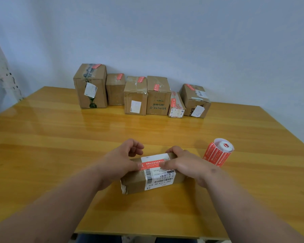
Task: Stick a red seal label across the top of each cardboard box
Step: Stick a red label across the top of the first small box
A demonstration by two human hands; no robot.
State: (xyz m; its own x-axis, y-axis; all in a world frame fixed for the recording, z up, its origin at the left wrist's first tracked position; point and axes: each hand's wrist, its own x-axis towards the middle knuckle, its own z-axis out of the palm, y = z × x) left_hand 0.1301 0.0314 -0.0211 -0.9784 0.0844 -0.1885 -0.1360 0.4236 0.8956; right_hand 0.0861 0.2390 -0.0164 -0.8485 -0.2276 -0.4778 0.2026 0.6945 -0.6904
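A small cardboard box point(135, 183) with a white shipping label lies on the table in front of me. A red seal label point(152, 163) runs across its top. My left hand point(121, 160) presses its thumb on the label's left end, and its fingers hang loosely curled above the box's far side. My right hand point(184, 163) lies over the box's right end. Its fingers curl over the far edge and its thumb presses on the label's right end. A roll of red seal labels point(218, 153) stands just right of my right hand.
Several cardboard boxes point(158, 95) stand in a row at the back of the yellow wooden table point(60, 137) against the wall, each with a red label on top. A white metal rack point(2, 72) stands at the far left. The table's near edge is close to my body.
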